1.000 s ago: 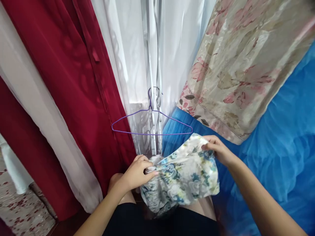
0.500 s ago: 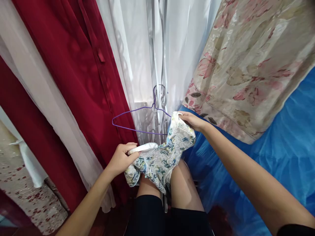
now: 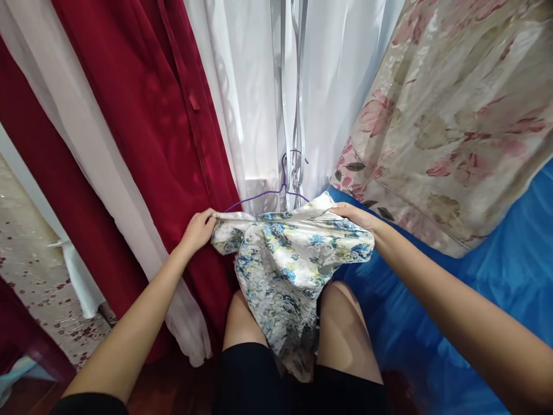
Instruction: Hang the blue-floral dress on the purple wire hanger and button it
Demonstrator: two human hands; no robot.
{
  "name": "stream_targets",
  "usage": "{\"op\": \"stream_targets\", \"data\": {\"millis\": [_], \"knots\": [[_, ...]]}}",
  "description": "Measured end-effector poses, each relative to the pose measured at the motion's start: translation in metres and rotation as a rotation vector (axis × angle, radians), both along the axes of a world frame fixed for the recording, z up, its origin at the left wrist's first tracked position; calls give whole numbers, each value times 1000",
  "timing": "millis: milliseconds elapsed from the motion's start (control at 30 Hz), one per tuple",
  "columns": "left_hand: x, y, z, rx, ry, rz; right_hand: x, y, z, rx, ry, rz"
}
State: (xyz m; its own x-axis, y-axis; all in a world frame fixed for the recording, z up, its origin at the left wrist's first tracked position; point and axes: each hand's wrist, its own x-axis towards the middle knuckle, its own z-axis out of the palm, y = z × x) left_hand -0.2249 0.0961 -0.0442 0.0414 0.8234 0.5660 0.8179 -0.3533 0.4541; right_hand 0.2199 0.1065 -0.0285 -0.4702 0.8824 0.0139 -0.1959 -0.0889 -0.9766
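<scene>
A small white garment with a blue and yellow floral print (image 3: 287, 253), which looks like a blouse or short dress, spreads between my hands. My left hand (image 3: 199, 231) pinches its upper left corner. On the other side, my right hand (image 3: 355, 217) grips the upper right corner, with some fingers hidden by the cloth. Behind the garment is a purple hanger (image 3: 263, 195). Its hook and the upper part of its shoulders show; the garment covers its lower bar. The garment's lower part hangs between my knees.
Dark red curtain-like cloth (image 3: 142, 115) and pale cloth (image 3: 95, 155) hang on the left. White fabric (image 3: 253, 86) with dangling ribbons hangs ahead. To the right are a pink-flowered beige cloth (image 3: 458, 138) and blue ruffled fabric (image 3: 496, 230).
My left hand has moved up and outward, and my right hand slightly right. The garment, bunched before, is now stretched wide and covers the hanger's lower bar.
</scene>
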Motion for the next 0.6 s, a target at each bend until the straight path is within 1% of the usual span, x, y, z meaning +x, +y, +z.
{"op": "stream_targets", "data": {"millis": [100,200,267,333,367,433,500,567,600], "knots": [[21,22,17,49,-135,20,-3,-4,1,-20,34,-5],[46,29,30,-4,-208,27,0,-10,0,-148,30,10],[58,23,35,22,-213,84,8,-15,-5,-212,-1,13],[66,11,37,103,-186,109,20,-22,-16,-163,-4,-15],[69,4,38,133,-170,82,26,-26,-23,-114,1,-37],[74,-10,37,139,-147,-27,38,-35,-39,-33,3,-91],[80,-21,37,131,-119,-130,45,-44,-50,5,-6,-163],[89,-28,39,165,-88,-183,45,-49,-49,34,10,-252],[93,-30,41,184,-76,-193,44,-50,-43,49,24,-290]]}}
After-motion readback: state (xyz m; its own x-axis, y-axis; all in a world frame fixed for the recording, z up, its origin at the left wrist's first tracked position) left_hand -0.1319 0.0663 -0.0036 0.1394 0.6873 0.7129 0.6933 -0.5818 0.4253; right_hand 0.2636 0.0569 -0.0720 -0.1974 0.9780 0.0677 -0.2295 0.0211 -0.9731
